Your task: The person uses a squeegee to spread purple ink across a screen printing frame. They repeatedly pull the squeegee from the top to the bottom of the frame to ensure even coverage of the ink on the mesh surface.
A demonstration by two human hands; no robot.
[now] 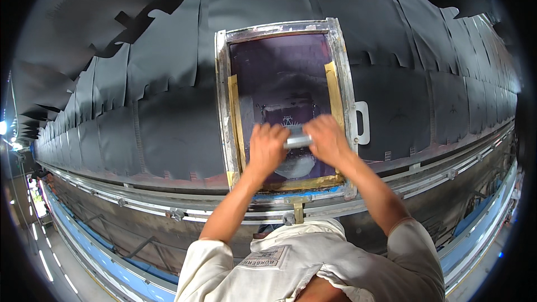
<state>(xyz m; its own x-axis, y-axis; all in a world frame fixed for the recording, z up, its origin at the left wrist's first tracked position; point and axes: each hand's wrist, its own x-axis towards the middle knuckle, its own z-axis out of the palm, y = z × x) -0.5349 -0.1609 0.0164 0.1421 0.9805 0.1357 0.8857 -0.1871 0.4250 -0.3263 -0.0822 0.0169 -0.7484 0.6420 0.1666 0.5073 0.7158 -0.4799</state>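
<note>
A metal-framed printing screen lies before me on dark sheet material, its purple mesh edged with yellowish tape. Over the lower half of the mesh, my left hand and my right hand are closed round a squeegee, one at each end. Only its silvery middle shows between my fists; the blade is hidden or blurred. A small light motif shows on the mesh just beyond the squeegee. Wet-looking dark smears surround it.
A white handle sticks out from the screen's right side. Dark cut panels line the long table on both sides. A metal rail with clamps runs along the near edge, and a bracket sits below the screen.
</note>
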